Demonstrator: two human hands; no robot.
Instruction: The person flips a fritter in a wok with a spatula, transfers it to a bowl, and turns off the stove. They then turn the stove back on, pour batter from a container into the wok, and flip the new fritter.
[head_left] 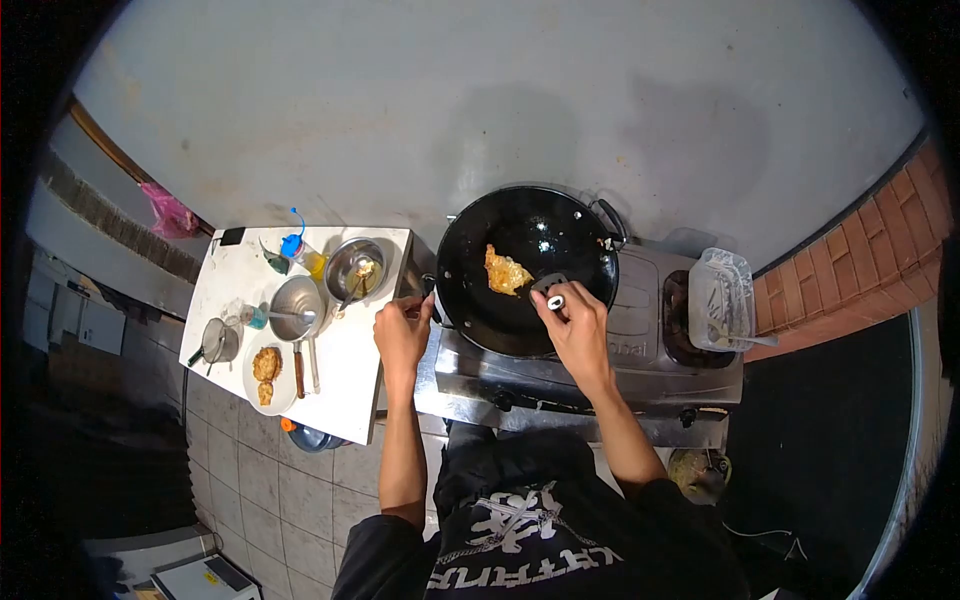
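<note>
A black wok (480, 225) sits on the stove, and a golden-brown fried piece of food (507, 272), much like a fried egg, lies in it left of centre. My left hand (400, 338) is closed around the wok's left handle (430, 284). Over the wok's lower right, my right hand (578, 328) grips a spatula (547, 286), its handle end pointing up at me. The dark spatula blade lies close to the right of the food, partly hidden by my fingers.
Left is a white table (225, 290) with a plate (284, 392) of fried pieces (266, 365), a metal bowl (340, 270), a saucepan (297, 297), a strainer (222, 342) and a blue-capped oil bottle (305, 255). A clear plastic container (722, 300) stands on the stove's right burner, beside a brick edge (850, 250).
</note>
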